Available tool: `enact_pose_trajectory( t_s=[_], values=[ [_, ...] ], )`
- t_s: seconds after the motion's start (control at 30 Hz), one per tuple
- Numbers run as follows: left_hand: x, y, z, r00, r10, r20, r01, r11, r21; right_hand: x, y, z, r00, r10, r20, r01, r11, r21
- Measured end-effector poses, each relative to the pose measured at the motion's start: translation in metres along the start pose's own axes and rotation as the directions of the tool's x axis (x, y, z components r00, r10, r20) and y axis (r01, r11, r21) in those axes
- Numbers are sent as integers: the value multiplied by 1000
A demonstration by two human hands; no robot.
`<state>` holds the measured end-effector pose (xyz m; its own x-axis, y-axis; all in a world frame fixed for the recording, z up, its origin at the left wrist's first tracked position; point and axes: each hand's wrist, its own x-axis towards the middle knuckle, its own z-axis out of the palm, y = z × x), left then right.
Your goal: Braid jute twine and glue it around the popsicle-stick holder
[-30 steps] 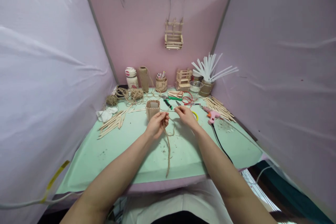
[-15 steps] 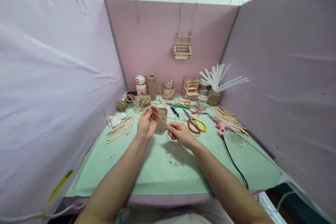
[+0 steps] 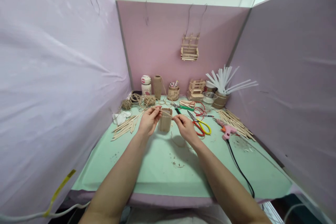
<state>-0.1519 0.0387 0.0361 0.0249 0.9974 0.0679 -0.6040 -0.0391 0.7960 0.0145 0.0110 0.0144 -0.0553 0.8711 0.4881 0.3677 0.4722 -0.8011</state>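
A small upright holder faced with wooden sticks (image 3: 165,125) stands on the table between my hands. A length of tan twine (image 3: 166,113) runs across in front of its top rim. My left hand (image 3: 150,119) pinches one end of that stretch, just left of the holder. On the other side, my right hand (image 3: 185,127) pinches the twine between thumb and fingertips, close to the rim's right edge. A loose tail of twine (image 3: 177,144) drops below my right hand and curls on the table. Whether the twine touches the holder I cannot tell.
Scissors with red and yellow handles (image 3: 201,127) lie right of my right hand, green-handled pliers (image 3: 186,108) behind. Farther right rests a pink glue gun (image 3: 229,131) with its black cord. Wooden sticks (image 3: 126,127) lie at left, tangled twine (image 3: 143,100) behind them.
My right hand has risen and moved a little away from my left. The twine, slanting down before, now runs nearly level across the holder's top. The whole view has shifted slightly.
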Motion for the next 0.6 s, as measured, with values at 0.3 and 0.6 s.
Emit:
enact_pose_trajectory(
  t_s=[0.3, 0.6],
  values=[
    [-7, -5, 8, 1000, -3, -4, 3, 1000, 11, -3, 7, -2, 992, 114, 51, -120, 981, 151],
    [11, 17, -15, 979, 111, -170, -145, 968, -205, 5, 29, -27, 977, 212, -19, -209, 971, 113]
  ],
)
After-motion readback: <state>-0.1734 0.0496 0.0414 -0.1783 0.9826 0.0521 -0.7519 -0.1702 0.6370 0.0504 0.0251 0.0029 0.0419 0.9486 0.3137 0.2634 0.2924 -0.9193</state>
